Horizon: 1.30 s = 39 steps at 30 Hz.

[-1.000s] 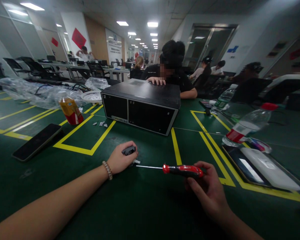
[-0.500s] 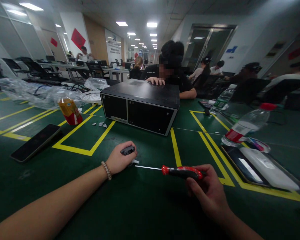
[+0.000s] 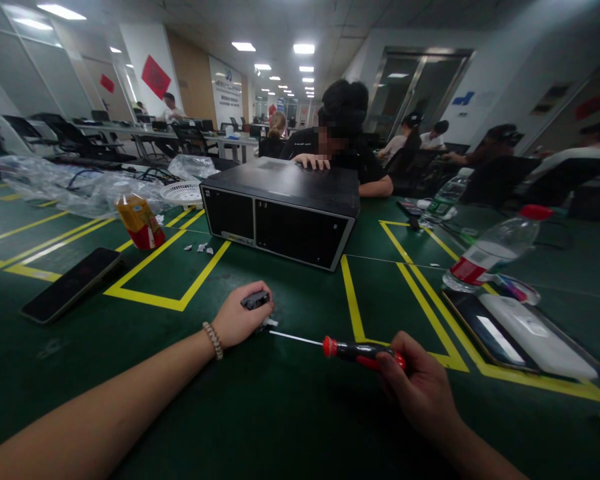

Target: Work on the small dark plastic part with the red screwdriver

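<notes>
My left hand (image 3: 245, 312) is closed around a small dark grey part (image 3: 256, 301) and holds it against the green table; its exact kind is hidden by my fingers. A small white piece (image 3: 270, 323) sticks out at its lower right. My right hand (image 3: 423, 383) grips the end of a red and black screwdriver (image 3: 357, 351). The shaft lies nearly level, pointing left, with its tip at the small part beside my left fingers.
A black computer case (image 3: 300, 230) lies ahead, a person's hand (image 3: 313, 161) on top. To the left are a drink bottle (image 3: 139, 223) and a phone (image 3: 73, 283). A red-capped water bottle (image 3: 497, 250) and a white power bank (image 3: 537, 337) are at right.
My right thumb and fingers have shifted on the screwdriver handle, which looks turned, its handle end slightly lower. My left hand stays in place with the part.
</notes>
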{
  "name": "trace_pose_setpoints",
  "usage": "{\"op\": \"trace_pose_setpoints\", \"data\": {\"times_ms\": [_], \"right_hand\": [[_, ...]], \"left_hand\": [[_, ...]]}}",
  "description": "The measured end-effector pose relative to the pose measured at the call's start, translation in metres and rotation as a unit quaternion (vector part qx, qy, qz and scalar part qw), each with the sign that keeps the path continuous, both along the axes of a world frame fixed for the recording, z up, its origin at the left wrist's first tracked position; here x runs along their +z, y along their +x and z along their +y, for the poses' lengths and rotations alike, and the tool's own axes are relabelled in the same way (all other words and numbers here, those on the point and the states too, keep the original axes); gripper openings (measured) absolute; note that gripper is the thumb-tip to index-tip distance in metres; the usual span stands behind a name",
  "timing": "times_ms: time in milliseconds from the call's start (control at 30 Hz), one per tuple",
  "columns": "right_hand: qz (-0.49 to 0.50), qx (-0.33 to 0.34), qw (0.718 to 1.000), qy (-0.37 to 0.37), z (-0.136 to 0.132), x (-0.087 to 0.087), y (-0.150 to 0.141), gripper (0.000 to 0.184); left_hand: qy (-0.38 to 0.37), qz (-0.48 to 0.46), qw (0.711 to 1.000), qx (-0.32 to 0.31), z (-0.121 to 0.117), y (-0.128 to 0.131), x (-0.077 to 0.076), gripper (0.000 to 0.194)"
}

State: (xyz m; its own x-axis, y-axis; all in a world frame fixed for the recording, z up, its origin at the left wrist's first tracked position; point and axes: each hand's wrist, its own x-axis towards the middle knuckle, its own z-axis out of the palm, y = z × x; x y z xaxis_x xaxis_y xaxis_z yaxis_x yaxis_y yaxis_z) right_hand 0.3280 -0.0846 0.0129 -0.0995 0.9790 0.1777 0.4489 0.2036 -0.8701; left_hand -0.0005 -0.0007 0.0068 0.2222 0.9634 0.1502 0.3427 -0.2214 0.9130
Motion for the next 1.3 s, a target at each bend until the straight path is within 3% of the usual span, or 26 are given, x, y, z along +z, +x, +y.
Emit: {"op": "trace_pose_setpoints", "data": {"times_ms": [167, 433, 667, 900, 1300], "right_hand": [[-0.033, 0.005, 0.999, 0.014, 0.0003, -0.0001, 0.0019, 0.039], [-0.047, 0.003, 0.998, 0.030, 0.0015, 0.0015, -0.0018, 0.021], [-0.013, -0.003, 1.000, 0.008, -0.0006, -0.0009, -0.0013, 0.030], [0.041, 0.066, 0.997, -0.017, -0.0031, -0.0078, 0.0035, 0.035], [0.052, 0.042, 0.998, -0.018, -0.0021, 0.0003, -0.0039, 0.035]], "left_hand": [[-0.002, 0.002, 1.000, 0.000, 0.0006, -0.0001, -0.0004, 0.004], [0.009, 0.011, 1.000, 0.003, 0.0000, -0.0001, -0.0008, 0.006], [0.016, 0.016, 1.000, 0.002, 0.0009, -0.0004, -0.0018, 0.007], [0.004, 0.016, 1.000, -0.001, -0.0007, 0.0004, 0.0012, 0.006], [0.005, 0.003, 1.000, 0.004, -0.0001, 0.0005, -0.0009, 0.005]]}}
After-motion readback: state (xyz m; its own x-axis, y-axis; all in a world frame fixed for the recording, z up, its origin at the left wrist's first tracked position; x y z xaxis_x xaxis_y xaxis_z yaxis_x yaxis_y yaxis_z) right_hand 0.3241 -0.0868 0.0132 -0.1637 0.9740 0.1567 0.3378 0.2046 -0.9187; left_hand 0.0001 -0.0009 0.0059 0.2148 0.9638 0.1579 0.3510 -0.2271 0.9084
